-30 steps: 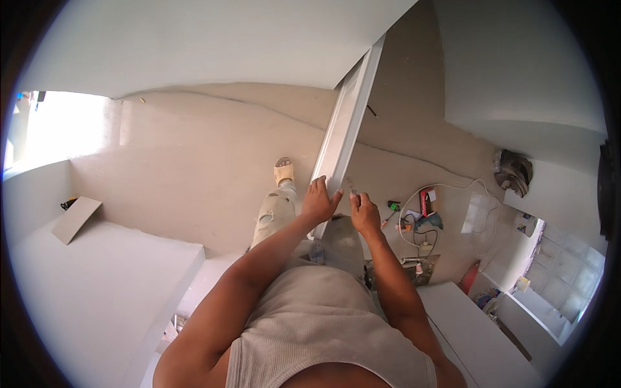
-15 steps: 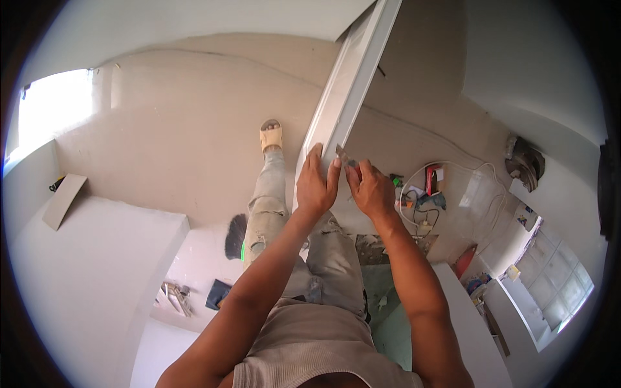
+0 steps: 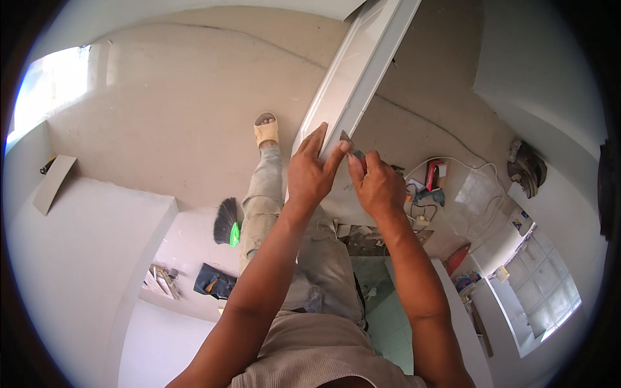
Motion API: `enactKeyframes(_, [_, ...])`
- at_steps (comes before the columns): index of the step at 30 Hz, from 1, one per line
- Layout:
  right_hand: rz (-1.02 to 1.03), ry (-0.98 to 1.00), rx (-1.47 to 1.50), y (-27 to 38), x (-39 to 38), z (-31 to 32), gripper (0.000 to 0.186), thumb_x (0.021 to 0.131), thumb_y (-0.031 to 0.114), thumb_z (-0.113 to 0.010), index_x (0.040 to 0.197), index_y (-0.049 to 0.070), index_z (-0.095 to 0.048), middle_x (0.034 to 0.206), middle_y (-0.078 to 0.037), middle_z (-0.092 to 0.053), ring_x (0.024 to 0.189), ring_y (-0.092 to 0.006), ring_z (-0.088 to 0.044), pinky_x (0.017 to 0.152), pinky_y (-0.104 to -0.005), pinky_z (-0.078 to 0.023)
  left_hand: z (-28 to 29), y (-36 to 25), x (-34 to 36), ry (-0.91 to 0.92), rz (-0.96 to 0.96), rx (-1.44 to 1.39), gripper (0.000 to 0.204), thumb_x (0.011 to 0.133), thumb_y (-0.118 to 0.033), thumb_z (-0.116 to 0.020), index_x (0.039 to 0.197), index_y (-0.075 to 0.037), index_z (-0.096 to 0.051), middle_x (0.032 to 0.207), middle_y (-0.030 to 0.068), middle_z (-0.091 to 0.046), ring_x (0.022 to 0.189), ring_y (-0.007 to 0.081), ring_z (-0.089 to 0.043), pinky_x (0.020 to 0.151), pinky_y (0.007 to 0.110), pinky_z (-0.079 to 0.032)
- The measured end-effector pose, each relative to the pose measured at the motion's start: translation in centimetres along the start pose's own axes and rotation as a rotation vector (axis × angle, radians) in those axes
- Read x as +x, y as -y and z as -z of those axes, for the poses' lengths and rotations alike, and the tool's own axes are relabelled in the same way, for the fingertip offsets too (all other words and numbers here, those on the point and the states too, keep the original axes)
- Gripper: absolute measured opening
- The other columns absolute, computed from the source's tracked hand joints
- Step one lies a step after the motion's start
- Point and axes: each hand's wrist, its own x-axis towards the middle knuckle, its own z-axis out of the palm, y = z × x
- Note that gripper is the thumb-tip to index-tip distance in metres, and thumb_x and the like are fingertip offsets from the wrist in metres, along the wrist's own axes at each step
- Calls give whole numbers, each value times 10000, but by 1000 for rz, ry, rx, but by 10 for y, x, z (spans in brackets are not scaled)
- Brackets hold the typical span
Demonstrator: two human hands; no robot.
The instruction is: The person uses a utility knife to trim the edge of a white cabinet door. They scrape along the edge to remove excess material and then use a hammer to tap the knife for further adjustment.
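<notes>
A long white panel, with a raised flat edge strip, slants from the top of the view down to my hands. My left hand lies on its face with the fingers stretched out together, the thumb reaching toward the strip. In my right hand is a small knife with a metal blade and a reddish handle, mostly covered by the fingers. The blade points away from me, at the strip beside my left thumb. Whether it touches the strip I cannot tell.
Beyond my right hand lie a red box, pale cable and small items on the floor. A dark bag stands farther right. Near my left leg are a black broom head and a dark pouch. A low white wall fills the left.
The whole view has shifted slightly, showing more of the broom and pouch. Both hands remain at the panel, and the knife blade sits slightly farther from me in the picture.
</notes>
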Motion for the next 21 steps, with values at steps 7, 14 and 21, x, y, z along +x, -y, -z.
enactKeyframes(7, [33, -52, 20, 1, 9, -7, 358, 1015, 407, -613, 879, 81, -549, 732, -104, -705, 675, -338, -721, 584, -473, -562, -2, -3, 6, -41, 12, 134, 719, 945, -505, -713, 1355, 77, -613, 1145, 269, -693, 927, 350, -711, 839, 400, -559])
enactKeyframes(14, [113, -41, 91, -13, 5, -1, 339, 987, 369, -659, 847, 80, -549, 673, -80, -686, 607, -332, -703, 548, -454, -559, 0, 3, 3, -38, -91, -3, 777, 903, -499, -763, 1334, 126, -596, 1286, 312, -651, 1198, 422, -657, 990, 422, -531])
enactKeyframes(21, [239, -71, -10, -24, 16, 6, 347, 959, 385, -698, 830, 99, -551, 653, -69, -678, 583, -304, -701, 514, -423, -558, 1, 1, 1, -27, 23, 26, 821, 867, -564, -777, 1328, 98, -620, 1253, 300, -670, 1167, 411, -673, 971, 412, -539])
